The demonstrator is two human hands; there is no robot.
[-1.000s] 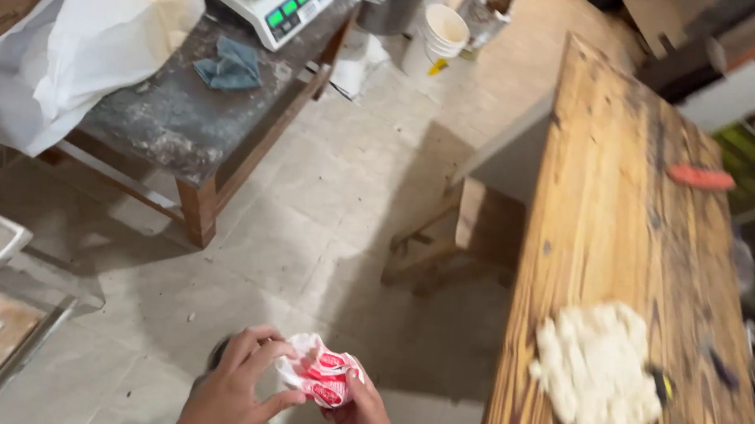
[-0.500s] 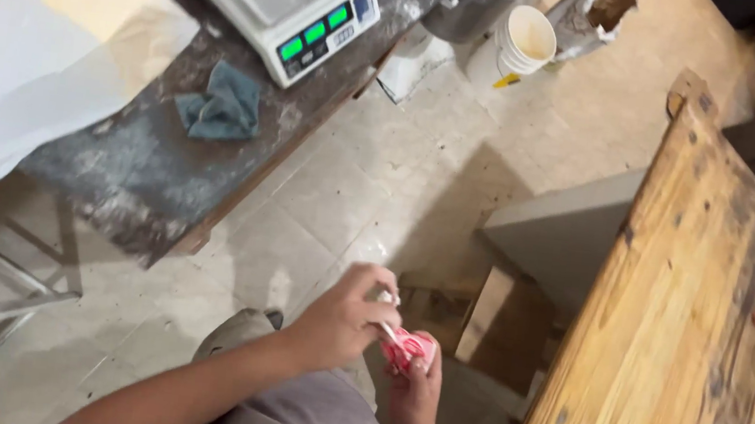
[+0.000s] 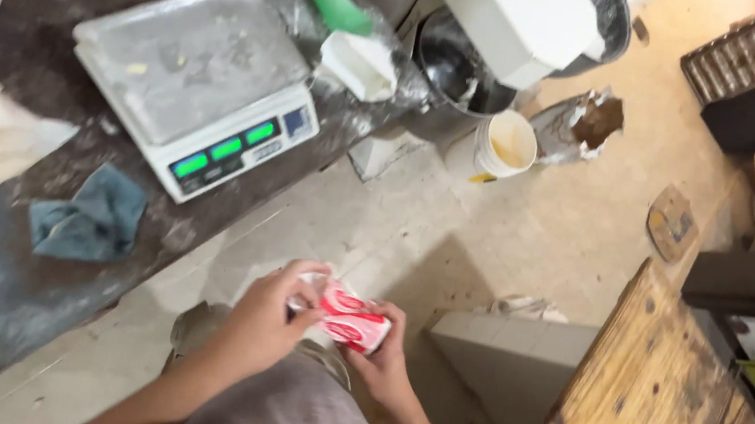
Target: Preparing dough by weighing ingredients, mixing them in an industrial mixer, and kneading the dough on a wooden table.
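Red and white, the small crumpled plastic packet (image 3: pixel 346 316) sits between both hands, above the person's lap and the tiled floor (image 3: pixel 486 242). The left hand (image 3: pixel 265 322) covers its left end with fingers closed on it; the right hand (image 3: pixel 380 362) grips it from below, fingers clamped around. On the dark dusty desk (image 3: pixel 4 294) stand a white digital scale (image 3: pixel 198 95) and a grey-blue cloth (image 3: pixel 89 221).
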